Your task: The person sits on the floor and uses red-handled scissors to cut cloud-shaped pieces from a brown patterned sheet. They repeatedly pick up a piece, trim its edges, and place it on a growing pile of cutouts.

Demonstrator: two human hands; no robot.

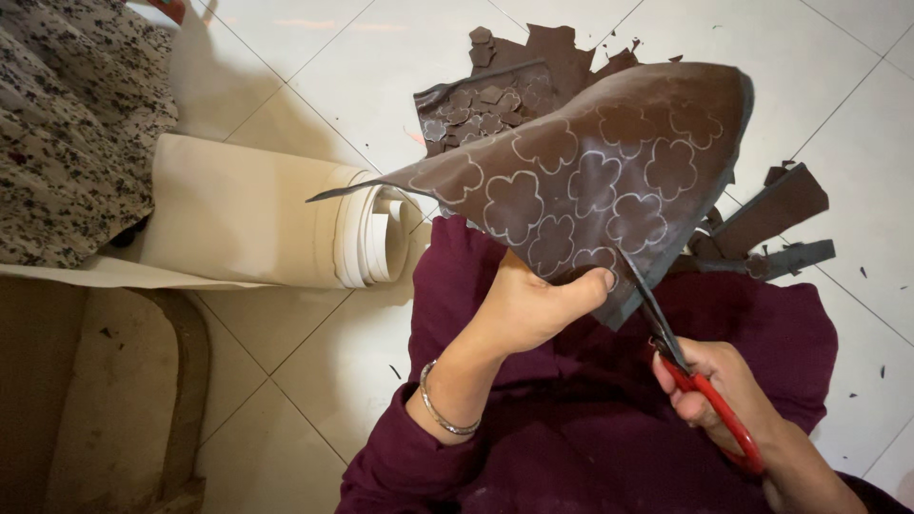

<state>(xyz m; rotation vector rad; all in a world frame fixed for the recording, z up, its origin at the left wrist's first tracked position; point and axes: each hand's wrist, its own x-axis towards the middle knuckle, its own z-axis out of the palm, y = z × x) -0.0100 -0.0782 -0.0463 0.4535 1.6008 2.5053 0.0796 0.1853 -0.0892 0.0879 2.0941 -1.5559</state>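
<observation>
My left hand [533,305] pinches the lower edge of a brown sheet [609,162] that bears several flower outlines drawn in white. The sheet is lifted and curves over my lap. My right hand [719,390] grips red-handled scissors [690,366], whose dark blades reach into the sheet's lower edge beside my left thumb. A metal bangle sits on my left wrist. Maroon cloth [571,428] covers my lap beneath both hands.
Brown offcuts and cut flower shapes [495,95] lie on the white tiled floor [324,67] behind the sheet, with more strips [771,224] at the right. A cream roll of material [276,214] lies at the left. Patterned fabric [67,124] fills the top-left corner.
</observation>
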